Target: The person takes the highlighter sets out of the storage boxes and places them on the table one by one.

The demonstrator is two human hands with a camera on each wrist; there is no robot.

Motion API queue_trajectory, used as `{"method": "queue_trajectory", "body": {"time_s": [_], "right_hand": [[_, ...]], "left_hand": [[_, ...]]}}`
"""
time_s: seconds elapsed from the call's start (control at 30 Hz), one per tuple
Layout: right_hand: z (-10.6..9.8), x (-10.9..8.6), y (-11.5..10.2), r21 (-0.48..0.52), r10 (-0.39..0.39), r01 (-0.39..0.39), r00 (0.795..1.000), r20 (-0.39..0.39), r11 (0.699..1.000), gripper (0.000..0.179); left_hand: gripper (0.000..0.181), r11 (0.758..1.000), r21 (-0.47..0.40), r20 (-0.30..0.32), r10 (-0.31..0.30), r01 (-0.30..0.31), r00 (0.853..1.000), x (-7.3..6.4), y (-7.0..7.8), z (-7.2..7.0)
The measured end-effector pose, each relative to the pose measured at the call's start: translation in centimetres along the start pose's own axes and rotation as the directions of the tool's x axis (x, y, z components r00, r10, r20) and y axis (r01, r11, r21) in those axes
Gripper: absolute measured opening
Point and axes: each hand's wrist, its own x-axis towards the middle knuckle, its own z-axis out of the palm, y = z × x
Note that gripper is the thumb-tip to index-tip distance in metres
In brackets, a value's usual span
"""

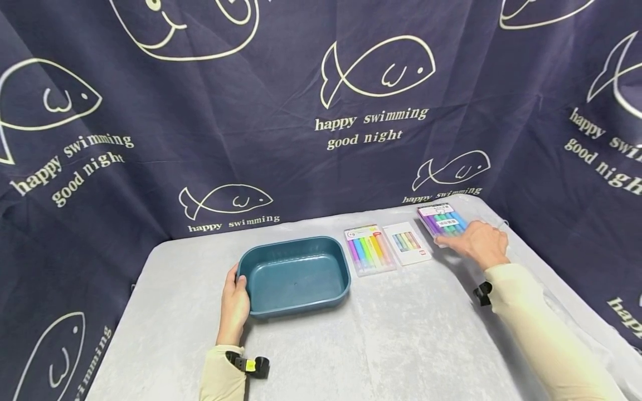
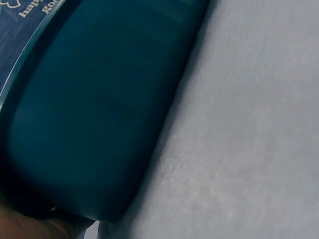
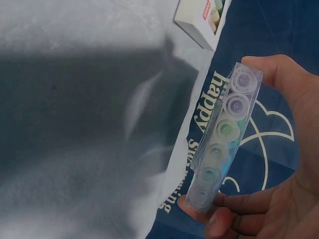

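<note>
A dark teal rectangular plastic basin (image 1: 296, 283) stands on the table with nothing inside. My left hand (image 1: 236, 303) grips its left end, thumb over the rim and fingers outside. In the left wrist view the basin (image 2: 99, 109) fills much of the picture, and only part of the hand shows at the lower left. At the back right, my right hand (image 1: 480, 242) holds a clear pack of colored markers (image 1: 444, 221) between thumb and fingers. The right wrist view shows this pack (image 3: 227, 130) end-on, with a row of round marker ends.
Right of the basin lies another clear pack of markers (image 1: 370, 249) in rainbow colors. Beside it is a flat white box (image 1: 407, 244) with a picture of colored sticks. The grey-white table (image 1: 391, 334) ends at a dark blue curtain (image 1: 301, 139) with fish prints.
</note>
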Motion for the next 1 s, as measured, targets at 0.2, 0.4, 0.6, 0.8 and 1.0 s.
{"method": "queue_trajectory", "body": {"time_s": [0.2, 0.4, 0.6, 0.8, 1.0], "right_hand": [[0.9, 0.1, -0.2, 0.005, -0.007, 0.006, 1.000, 0.022, 1.000, 0.096], [1.2, -0.1, 0.1, -0.007, 0.006, -0.006, 0.999, 0.035, 1.000, 0.094], [1.3, -0.3, 0.4, -0.010, 0.032, -0.031, 0.996, 0.088, 0.999, 0.095], [1.6, -0.5, 0.5, -0.012, 0.028, -0.026, 0.991, 0.133, 1.000, 0.094], [1.8, -0.6, 0.4, -0.032, 0.023, -0.017, 0.981, 0.192, 0.999, 0.102]], "left_hand": [[0.050, 1.000, 0.013, -0.004, -0.012, 0.012, 1.000, 0.0, -0.1, -0.5], [0.050, 1.000, -0.001, 0.009, -0.011, 0.011, 1.000, 0.0, 0.0, -0.3], [0.050, 1.000, -0.004, 0.008, -0.005, 0.005, 1.000, 0.0, 0.1, 0.1], [0.049, 1.000, -0.010, 0.004, -0.003, 0.003, 1.000, 0.0, 0.2, 0.2], [0.050, 1.000, -0.007, 0.005, -0.010, 0.010, 1.000, 0.0, 0.2, 0.1]]}}
